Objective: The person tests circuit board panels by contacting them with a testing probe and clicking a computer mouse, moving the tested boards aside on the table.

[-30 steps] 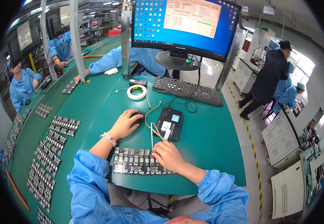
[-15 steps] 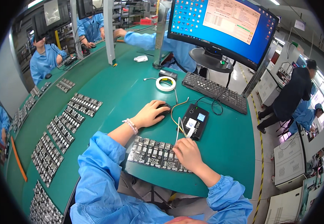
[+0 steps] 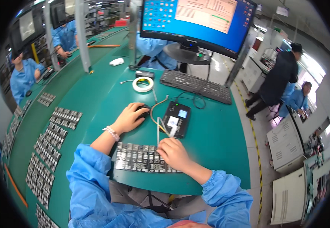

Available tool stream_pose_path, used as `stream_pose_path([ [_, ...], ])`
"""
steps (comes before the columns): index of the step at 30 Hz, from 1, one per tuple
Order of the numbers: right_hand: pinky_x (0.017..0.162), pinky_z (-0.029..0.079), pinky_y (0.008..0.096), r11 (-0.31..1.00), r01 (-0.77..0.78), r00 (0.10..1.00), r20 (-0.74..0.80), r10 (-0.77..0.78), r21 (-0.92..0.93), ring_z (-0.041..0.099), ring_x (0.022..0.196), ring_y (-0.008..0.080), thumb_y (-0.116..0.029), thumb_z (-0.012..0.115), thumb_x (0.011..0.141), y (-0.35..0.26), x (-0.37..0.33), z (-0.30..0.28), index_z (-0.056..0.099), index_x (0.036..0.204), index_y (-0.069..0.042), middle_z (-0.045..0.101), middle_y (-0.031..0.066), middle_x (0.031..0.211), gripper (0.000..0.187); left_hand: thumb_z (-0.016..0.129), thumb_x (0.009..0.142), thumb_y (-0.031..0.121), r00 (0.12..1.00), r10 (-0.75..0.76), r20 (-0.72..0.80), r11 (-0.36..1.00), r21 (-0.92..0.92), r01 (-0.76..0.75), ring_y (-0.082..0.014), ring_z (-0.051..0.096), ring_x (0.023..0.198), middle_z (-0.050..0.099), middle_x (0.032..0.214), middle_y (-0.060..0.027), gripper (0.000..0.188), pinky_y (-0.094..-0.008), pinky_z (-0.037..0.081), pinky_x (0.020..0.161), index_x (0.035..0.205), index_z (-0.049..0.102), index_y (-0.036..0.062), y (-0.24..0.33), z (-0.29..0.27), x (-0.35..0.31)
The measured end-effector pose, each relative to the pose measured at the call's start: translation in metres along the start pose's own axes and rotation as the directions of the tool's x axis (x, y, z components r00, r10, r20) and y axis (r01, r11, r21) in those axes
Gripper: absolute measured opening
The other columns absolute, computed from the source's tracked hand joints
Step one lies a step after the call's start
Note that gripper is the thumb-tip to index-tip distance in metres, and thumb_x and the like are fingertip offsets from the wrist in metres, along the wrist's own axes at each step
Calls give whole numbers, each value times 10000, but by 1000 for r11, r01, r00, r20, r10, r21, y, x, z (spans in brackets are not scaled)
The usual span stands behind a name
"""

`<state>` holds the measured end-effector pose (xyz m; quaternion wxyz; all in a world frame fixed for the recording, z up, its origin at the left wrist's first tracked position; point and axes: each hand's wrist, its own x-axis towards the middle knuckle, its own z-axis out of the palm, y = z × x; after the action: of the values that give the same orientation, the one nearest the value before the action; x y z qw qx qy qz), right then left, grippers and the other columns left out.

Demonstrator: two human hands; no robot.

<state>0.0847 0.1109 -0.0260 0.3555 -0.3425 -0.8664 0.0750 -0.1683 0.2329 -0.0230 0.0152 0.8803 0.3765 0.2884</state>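
Note:
My left hand (image 3: 127, 119), with a bead bracelet at its wrist, curls over a black computer mouse (image 3: 146, 110) on the green table. A panel of small circuit boards (image 3: 134, 159) lies before me near the table's front edge. Over its right part, my right hand (image 3: 175, 155) pinches the end of a thin white cable (image 3: 158, 133) against the boards. The fingertips hide that end. Beyond this hand is a flat black device (image 3: 177, 121) with a small lit screen and white labels, and wires run beside it.
A black keyboard (image 3: 195, 86) lies below a lit monitor (image 3: 195, 19). Left of the keyboard is a roll of white tape (image 3: 136, 86). More board panels (image 3: 45, 178) stretch down the left side. People in blue work beyond the table; a person in dark clothes (image 3: 277, 78) stands right.
The whole view has shifted, so the table and monitor appear farther left. My left hand stays on the mouse and my right hand stays at the board panel with the cable.

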Motion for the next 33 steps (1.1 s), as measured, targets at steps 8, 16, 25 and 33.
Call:
stream_pose_path([
  [8,804,446,374,1000,-29,999,30,29,-12,582,942,246,-130,679,854,-1,-7,-2,628,876,-47,602,51,944,100,681,856,146,1000,5,5,1000,-4,-5,-361,468,1257,499,1360,-156,444,-434,408,1065,1289,587,118,6,1,2],
  [16,768,455,383,996,34,999,17,-32,-86,585,869,261,-129,705,827,0,-6,4,630,863,-71,605,58,921,102,673,857,138,1000,-7,16,1000,-18,7,-364,472,1251,498,1348,-166,437,-439,407,1066,1285,587,124,0,5,-5],
  [25,816,418,389,984,-142,989,-59,137,-104,603,887,283,-107,652,878,3,2,-8,625,874,-58,639,74,903,56,673,867,176,1000,21,-20,1000,-7,-21,-355,484,1235,505,1348,-150,434,-454,426,1042,1290,583,150,-10,11,5],
  [33,785,472,379,990,-122,992,21,120,67,628,873,280,-85,693,840,-23,36,6,615,815,-20,624,92,900,105,671,850,185,997,40,-67,999,0,-40,-332,489,1234,518,1320,-132,402,-450,453,998,1245,597,172,-9,15,-6],
])
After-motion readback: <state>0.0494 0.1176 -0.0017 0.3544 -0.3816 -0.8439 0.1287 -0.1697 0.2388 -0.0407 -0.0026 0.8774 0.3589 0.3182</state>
